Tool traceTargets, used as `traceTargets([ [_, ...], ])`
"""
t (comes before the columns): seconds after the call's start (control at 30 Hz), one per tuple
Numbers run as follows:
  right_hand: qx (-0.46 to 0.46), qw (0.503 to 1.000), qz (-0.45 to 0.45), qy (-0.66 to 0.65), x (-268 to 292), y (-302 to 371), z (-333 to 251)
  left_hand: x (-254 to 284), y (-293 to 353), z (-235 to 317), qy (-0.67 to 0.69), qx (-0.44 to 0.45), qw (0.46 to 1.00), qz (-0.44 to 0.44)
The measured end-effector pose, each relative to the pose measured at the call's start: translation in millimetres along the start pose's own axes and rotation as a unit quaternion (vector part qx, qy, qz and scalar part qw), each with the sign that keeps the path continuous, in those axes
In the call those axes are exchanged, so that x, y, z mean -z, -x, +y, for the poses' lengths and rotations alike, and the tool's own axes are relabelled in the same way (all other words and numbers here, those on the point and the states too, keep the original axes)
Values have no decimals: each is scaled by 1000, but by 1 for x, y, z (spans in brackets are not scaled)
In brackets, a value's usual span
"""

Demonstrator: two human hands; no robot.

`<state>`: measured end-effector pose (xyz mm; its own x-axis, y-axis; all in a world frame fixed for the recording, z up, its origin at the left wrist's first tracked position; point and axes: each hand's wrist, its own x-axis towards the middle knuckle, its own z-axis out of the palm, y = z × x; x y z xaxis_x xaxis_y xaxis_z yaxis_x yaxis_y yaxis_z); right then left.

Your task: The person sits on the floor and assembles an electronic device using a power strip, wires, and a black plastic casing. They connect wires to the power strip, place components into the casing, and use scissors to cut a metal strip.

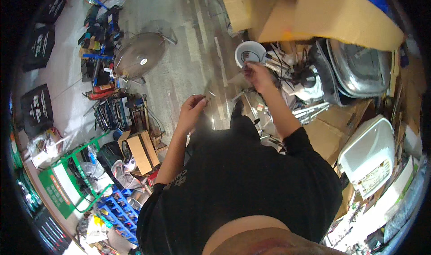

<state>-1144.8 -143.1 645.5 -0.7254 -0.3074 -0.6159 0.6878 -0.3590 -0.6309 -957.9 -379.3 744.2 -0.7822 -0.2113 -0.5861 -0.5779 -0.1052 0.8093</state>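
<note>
My left hand (193,109) is held over the floor, its thumb and fingertips pinched together. Whatever may be between them is too small to name. My right hand (259,76) reaches forward to the near rim of a white bucket (239,54). Its fingers are closed too, and what they hold, if anything, cannot be made out. Inside the bucket lie a few small dark items, partly hidden by the hand. Below my hands a dark shoe (238,109) shows on the floor.
A round brown stool or tabletop (140,56) stands ahead on the left. Tools and boxes line the left side, with an opened cardboard box (141,151) among them. Cardboard sheets (310,12), a steel sink (361,71) and a white plastic seat or lid (368,151) crowd the right.
</note>
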Motion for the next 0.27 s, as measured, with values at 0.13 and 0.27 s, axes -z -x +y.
traceTargets([
  [0.13,260,952,-48,152,-101,44,-97,34,-9,22,42,-55,998,5],
  [0.27,563,797,-107,190,-193,85,-188,89,-30,103,38,-204,978,6],
])
